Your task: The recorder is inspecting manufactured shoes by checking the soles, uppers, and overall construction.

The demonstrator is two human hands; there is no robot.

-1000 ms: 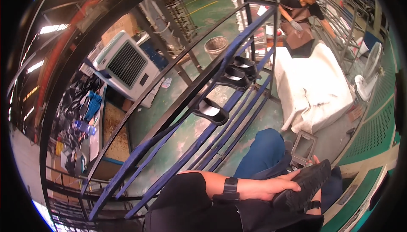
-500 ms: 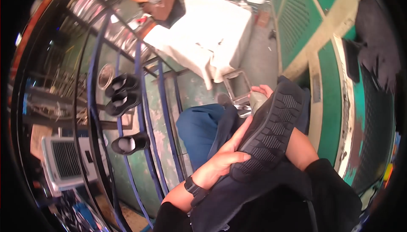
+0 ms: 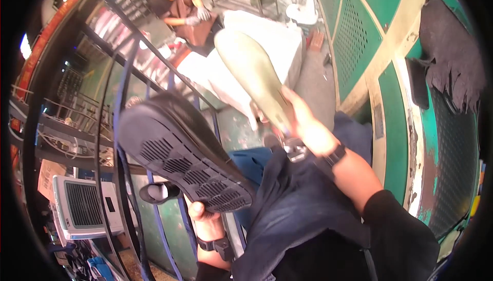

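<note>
A black shoe (image 3: 187, 150) is in my left hand (image 3: 203, 217), its ridged sole toward me and its toe pointing up and left. That hand is closed round the heel end, with the fingers partly hidden behind the sole. My right hand (image 3: 306, 127) grips the narrow end of a pale green shoe last (image 3: 251, 70), whose rounded end points away. Shoe and last are apart. A dark apron (image 3: 308, 199) covers my lap. Below my right hand shows a shiny metal part (image 3: 295, 150), mostly hidden.
To the left stands a rack with blue rails (image 3: 167, 247), holding another black shoe (image 3: 160, 192). Behind it is a white air cooler (image 3: 82, 204). A gloved co-worker (image 3: 174, 6) sits beyond a white-covered table (image 3: 290, 42). Green panels (image 3: 354, 34) and dark hanging cloth (image 3: 452, 50) line the right.
The shoe has moved from the right of my lap to the left, in my left hand. The last, mostly hidden behind the shoe before, now shows fully in my right hand.
</note>
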